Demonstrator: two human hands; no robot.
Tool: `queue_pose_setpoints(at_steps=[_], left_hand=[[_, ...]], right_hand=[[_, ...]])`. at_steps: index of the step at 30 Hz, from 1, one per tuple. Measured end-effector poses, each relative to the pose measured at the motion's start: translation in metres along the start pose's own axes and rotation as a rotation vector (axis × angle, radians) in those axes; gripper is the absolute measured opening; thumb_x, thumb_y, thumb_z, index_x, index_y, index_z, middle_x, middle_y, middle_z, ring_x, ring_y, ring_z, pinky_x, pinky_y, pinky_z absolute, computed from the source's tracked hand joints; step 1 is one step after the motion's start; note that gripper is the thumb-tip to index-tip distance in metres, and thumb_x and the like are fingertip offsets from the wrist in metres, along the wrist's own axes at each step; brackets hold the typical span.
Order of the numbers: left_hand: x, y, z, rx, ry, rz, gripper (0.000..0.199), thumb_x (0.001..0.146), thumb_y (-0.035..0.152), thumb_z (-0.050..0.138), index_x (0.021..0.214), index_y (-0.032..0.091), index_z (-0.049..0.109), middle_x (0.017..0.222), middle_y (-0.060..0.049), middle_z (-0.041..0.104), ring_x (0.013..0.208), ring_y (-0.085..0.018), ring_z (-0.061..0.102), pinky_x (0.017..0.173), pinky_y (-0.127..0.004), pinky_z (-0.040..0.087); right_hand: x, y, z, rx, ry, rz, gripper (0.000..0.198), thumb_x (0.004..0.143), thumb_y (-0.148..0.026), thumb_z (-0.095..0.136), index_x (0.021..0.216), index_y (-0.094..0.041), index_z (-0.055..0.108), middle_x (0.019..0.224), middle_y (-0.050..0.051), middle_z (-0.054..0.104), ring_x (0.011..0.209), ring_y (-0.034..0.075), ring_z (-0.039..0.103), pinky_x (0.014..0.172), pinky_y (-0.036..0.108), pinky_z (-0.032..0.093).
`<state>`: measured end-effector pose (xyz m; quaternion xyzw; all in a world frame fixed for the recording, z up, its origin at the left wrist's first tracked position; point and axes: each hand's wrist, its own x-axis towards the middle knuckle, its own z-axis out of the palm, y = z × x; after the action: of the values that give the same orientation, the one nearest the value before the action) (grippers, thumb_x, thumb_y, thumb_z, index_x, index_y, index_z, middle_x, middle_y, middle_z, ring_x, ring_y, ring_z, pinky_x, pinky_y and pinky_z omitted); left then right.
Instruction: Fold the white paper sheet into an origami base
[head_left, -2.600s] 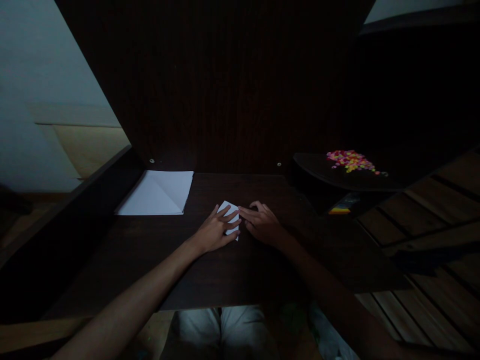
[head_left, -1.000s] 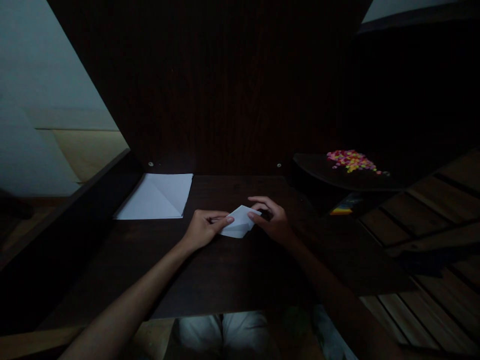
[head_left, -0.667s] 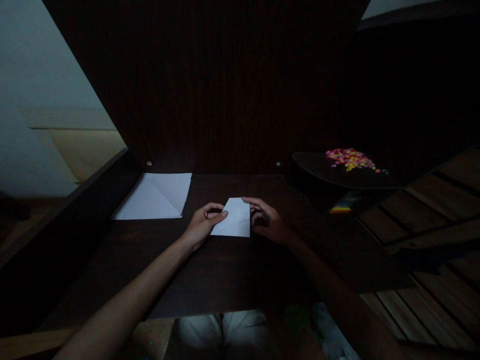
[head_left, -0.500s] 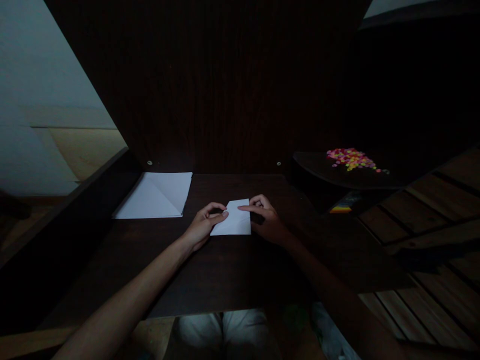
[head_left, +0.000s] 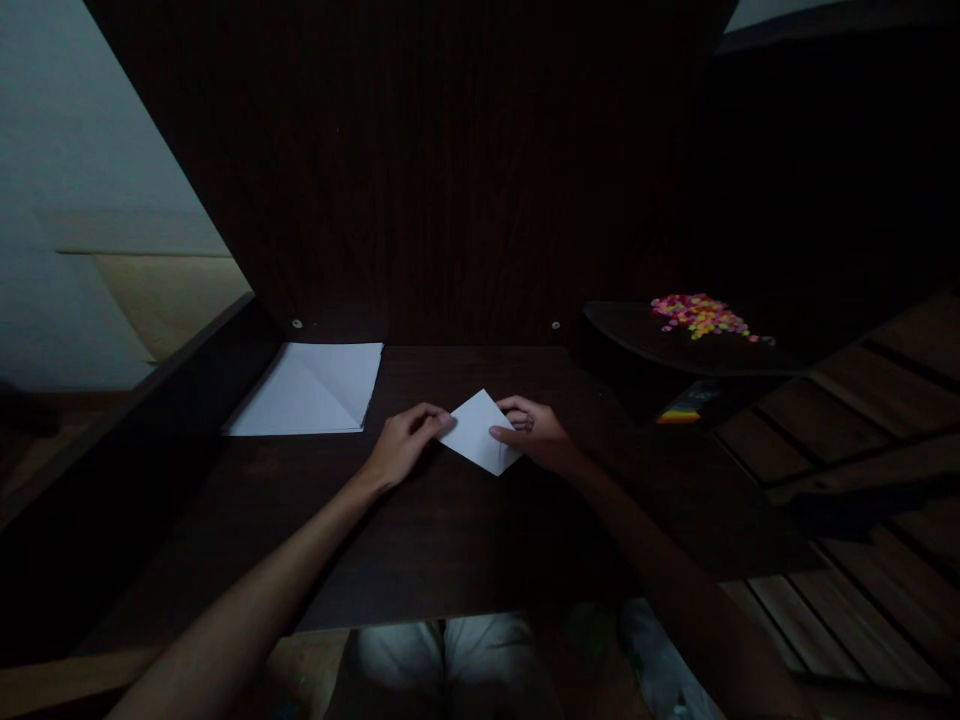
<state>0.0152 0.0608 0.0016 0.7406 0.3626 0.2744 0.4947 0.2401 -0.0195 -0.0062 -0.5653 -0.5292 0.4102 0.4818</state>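
A small folded piece of white paper (head_left: 477, 428) is held between my two hands over the dark wooden desk (head_left: 420, 550). It is turned so that one corner points away from me and another toward me. My left hand (head_left: 406, 440) pinches its left corner between thumb and fingers. On the other side my right hand (head_left: 536, 432) grips the right part, thumb on top and fingers behind. A short crease line shows near the lower right of the paper. The undersides of the paper and the fingertips behind it are hidden.
A stack of white paper sheets (head_left: 307, 390), the top one creased diagonally, lies at the back left by a raised side board (head_left: 135, 410). Small colourful pieces (head_left: 705, 315) are heaped on a curved shelf (head_left: 622, 325) at the right. A dark upright panel (head_left: 435, 180) closes the back.
The folded paper has been rotated from lying nearly square to me to a diamond position. My right thumb has shifted lower on it, and my left hand has moved to its left corner.
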Motion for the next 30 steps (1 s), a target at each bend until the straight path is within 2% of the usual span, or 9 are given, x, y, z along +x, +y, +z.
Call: queue_pose_setpoints(at_steps=[1, 3, 6, 9, 12, 16, 20, 25, 30], left_hand=[[-0.001, 0.001, 0.000, 0.107, 0.036, 0.072, 0.046, 0.081, 0.057, 0.060, 0.100, 0.016, 0.066, 0.085, -0.004, 0.066, 0.073, -0.018, 0.061, 0.065, -0.027, 0.047], [-0.003, 0.000, 0.003, 0.289, 0.041, 0.197, 0.046, 0.076, 0.044, 0.069, 0.113, 0.018, 0.063, 0.097, -0.005, 0.066, 0.086, -0.021, 0.061, 0.080, -0.034, 0.048], [-0.002, -0.007, 0.009, 0.444, -0.024, 0.334, 0.042, 0.079, 0.029, 0.068, 0.118, 0.017, 0.059, 0.104, -0.006, 0.065, 0.096, -0.023, 0.059, 0.094, -0.041, 0.044], [0.000, -0.014, 0.013, 0.471, -0.075, 0.388, 0.034, 0.086, 0.023, 0.062, 0.119, 0.016, 0.059, 0.108, -0.008, 0.064, 0.098, -0.022, 0.058, 0.097, -0.042, 0.043], [0.002, -0.018, 0.014, 0.482, -0.073, 0.410, 0.033, 0.089, 0.020, 0.059, 0.122, 0.014, 0.058, 0.108, -0.008, 0.064, 0.100, -0.021, 0.057, 0.097, -0.041, 0.044], [0.002, -0.019, 0.014, 0.563, -0.069, 0.482, 0.030, 0.090, 0.018, 0.058, 0.120, 0.015, 0.060, 0.107, -0.008, 0.064, 0.099, -0.022, 0.057, 0.095, -0.043, 0.046], [-0.001, -0.021, 0.020, 0.638, -0.047, 0.602, 0.025, 0.092, 0.014, 0.052, 0.115, 0.014, 0.063, 0.109, -0.011, 0.065, 0.103, -0.023, 0.059, 0.094, -0.041, 0.050], [-0.006, -0.027, 0.031, 0.742, -0.048, 0.703, 0.037, 0.091, 0.006, 0.045, 0.126, 0.011, 0.054, 0.127, -0.015, 0.062, 0.120, -0.023, 0.057, 0.103, -0.039, 0.049], [-0.011, -0.025, 0.036, 0.877, -0.062, 0.678, 0.042, 0.090, 0.006, 0.048, 0.131, 0.012, 0.050, 0.132, -0.016, 0.060, 0.123, -0.023, 0.057, 0.104, -0.037, 0.049]], right_hand=[[0.000, 0.001, 0.001, -0.012, -0.011, 0.019, 0.041, 0.066, -0.038, 0.077, 0.098, -0.017, 0.063, 0.077, 0.003, 0.071, 0.069, 0.018, 0.067, 0.062, 0.028, 0.050], [0.000, 0.003, 0.003, -0.064, -0.019, 0.035, 0.036, 0.067, -0.037, 0.075, 0.095, -0.017, 0.064, 0.078, 0.003, 0.071, 0.069, 0.018, 0.067, 0.061, 0.028, 0.049], [0.001, 0.005, 0.005, -0.236, 0.009, 0.014, 0.023, 0.074, -0.034, 0.068, 0.090, -0.017, 0.067, 0.073, 0.001, 0.069, 0.065, 0.015, 0.063, 0.060, 0.026, 0.047], [0.001, 0.005, 0.003, -0.530, 0.019, -0.071, 0.015, 0.080, -0.031, 0.062, 0.078, -0.018, 0.069, 0.071, 0.001, 0.067, 0.066, 0.015, 0.060, 0.065, 0.029, 0.047], [0.002, 0.005, -0.001, -0.728, 0.035, -0.225, 0.010, 0.080, -0.024, 0.065, 0.079, -0.018, 0.072, 0.085, 0.004, 0.069, 0.082, 0.019, 0.060, 0.080, 0.036, 0.047], [0.002, 0.008, -0.001, -0.727, -0.008, -0.454, 0.033, 0.079, -0.009, 0.058, 0.107, -0.021, 0.072, 0.103, 0.006, 0.070, 0.096, 0.021, 0.059, 0.085, 0.040, 0.049], [0.001, 0.014, 0.003, -0.667, -0.116, -0.608, 0.045, 0.080, -0.001, 0.047, 0.111, -0.023, 0.072, 0.108, 0.007, 0.073, 0.098, 0.020, 0.063, 0.084, 0.039, 0.052], [-0.008, 0.012, 0.005, -0.748, -0.133, -0.590, 0.047, 0.076, -0.006, 0.050, 0.116, -0.023, 0.069, 0.114, 0.007, 0.072, 0.107, 0.024, 0.065, 0.096, 0.048, 0.048], [-0.018, 0.010, 0.013, -0.803, -0.108, -0.499, 0.043, 0.085, -0.028, 0.058, 0.126, -0.015, 0.062, 0.128, 0.014, 0.064, 0.118, 0.026, 0.061, 0.102, 0.047, 0.047]])
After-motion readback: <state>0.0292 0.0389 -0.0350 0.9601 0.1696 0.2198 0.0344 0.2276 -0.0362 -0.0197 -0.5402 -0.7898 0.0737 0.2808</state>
